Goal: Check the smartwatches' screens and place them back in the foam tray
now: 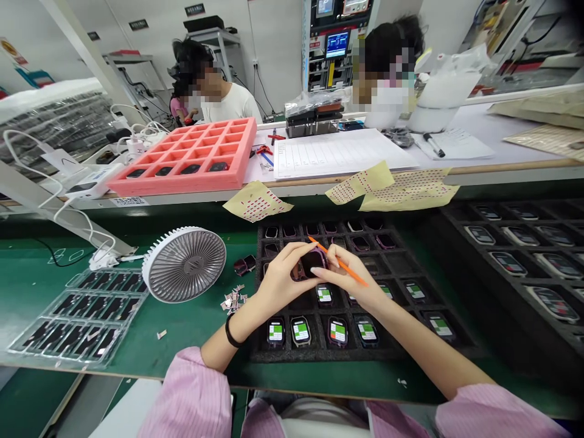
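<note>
My left hand (283,271) grips a dark smartwatch case (312,263) by its edges, fingers curled around it above the foam tray. My right hand (353,277) is closed on a thin orange stick (347,269), its tip pointing up and left over the watch. The right thumb also touches the front of the watch. Below both hands lies a black foam tray (319,353) with watches in its compartments. Several in the near rows have lit screens with green and white blocks; those in the far rows are dark. Fingers hide part of the held watch.
Left of the tray are a loose watch (245,264), small pieces (233,299), a white fan (185,264) and a clear plastic tray (43,360). Another black foam tray (479,298) stands right. Yellow sticker sheets (410,190) hang from the shelf below a pink foam tray (182,184). Two people sit opposite.
</note>
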The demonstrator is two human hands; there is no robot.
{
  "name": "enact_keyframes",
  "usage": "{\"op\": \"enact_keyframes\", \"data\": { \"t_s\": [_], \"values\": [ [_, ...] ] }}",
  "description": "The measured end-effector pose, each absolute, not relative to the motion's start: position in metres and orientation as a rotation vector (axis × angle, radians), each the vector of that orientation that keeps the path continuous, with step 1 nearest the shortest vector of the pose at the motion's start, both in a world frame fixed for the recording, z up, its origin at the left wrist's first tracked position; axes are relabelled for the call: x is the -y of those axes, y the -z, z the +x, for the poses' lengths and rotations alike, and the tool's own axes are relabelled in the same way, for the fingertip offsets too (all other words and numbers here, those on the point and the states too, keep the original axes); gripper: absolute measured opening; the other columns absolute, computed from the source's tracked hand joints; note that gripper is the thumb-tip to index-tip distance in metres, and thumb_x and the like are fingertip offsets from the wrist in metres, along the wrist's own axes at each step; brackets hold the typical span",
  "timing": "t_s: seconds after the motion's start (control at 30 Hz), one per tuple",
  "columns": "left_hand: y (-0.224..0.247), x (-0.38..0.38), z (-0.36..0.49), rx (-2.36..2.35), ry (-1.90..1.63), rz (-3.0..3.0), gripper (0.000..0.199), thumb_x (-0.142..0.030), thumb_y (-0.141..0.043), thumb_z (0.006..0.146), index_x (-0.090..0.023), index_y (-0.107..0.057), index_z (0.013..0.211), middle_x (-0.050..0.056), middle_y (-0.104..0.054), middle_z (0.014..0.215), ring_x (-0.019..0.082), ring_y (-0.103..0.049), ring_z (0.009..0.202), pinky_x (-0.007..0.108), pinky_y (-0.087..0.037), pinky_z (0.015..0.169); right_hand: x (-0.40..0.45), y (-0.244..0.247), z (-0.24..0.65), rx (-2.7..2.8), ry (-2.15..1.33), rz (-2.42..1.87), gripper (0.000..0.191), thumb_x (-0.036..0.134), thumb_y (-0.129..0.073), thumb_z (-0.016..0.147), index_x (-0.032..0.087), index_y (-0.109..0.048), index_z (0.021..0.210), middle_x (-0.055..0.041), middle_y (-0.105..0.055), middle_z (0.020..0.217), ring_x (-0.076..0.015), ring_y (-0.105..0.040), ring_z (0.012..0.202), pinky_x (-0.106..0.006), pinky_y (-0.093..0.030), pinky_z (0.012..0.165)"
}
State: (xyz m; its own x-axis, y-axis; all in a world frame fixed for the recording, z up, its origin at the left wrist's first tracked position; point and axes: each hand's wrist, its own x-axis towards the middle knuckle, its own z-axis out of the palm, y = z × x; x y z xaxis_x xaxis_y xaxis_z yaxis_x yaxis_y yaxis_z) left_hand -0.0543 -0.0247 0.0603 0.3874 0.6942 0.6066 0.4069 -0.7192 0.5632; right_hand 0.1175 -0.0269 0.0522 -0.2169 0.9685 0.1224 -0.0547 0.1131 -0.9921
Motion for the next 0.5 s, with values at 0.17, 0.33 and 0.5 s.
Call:
{"op": "enact_keyframes", "data": {
  "t_s": [0.17,0.33,0.5],
  "values": [
    [-0.0657,0.0251,-0.0554,-0.873,-1.379,2.295,0.048,-0.034,-0.074,0.077,-0.020,-0.059,0.120,0.011,-0.062,0.115,0.018,-0.065,0.091,0.023,-0.056,0.059,0.0287,-0.0498,0.1215,1.213,-1.434,-0.907,0.054,0.045,-0.080,0.066,0.023,-0.030,0.066,0.0052,-0.046,0.066,-0.0151,-0.060,0.065,-0.029,-0.053,0.060],
    [-0.0634,0.0237,-0.0567,-0.849,-1.406,2.348,0.041,-0.030,-0.073,0.079,-0.022,-0.061,0.117,0.011,-0.061,0.116,0.021,-0.061,0.104,0.026,-0.056,0.066,0.0306,-0.0519,0.1202,1.191,-1.430,-0.888,0.055,0.045,-0.081,0.065,0.024,-0.030,0.064,0.0061,-0.046,0.062,-0.0151,-0.061,0.058,-0.035,-0.059,0.062],
    [-0.0617,0.0229,-0.0553,-0.828,-1.429,2.322,0.040,-0.030,-0.073,0.079,-0.021,-0.060,0.115,0.011,-0.061,0.113,0.021,-0.061,0.103,0.025,-0.055,0.063,0.0309,-0.0535,0.1191,1.163,-1.481,-0.873,0.055,0.044,-0.082,0.064,0.024,-0.031,0.065,0.0055,-0.049,0.063,-0.0191,-0.067,0.064,-0.039,-0.061,0.067]
  ]
}}
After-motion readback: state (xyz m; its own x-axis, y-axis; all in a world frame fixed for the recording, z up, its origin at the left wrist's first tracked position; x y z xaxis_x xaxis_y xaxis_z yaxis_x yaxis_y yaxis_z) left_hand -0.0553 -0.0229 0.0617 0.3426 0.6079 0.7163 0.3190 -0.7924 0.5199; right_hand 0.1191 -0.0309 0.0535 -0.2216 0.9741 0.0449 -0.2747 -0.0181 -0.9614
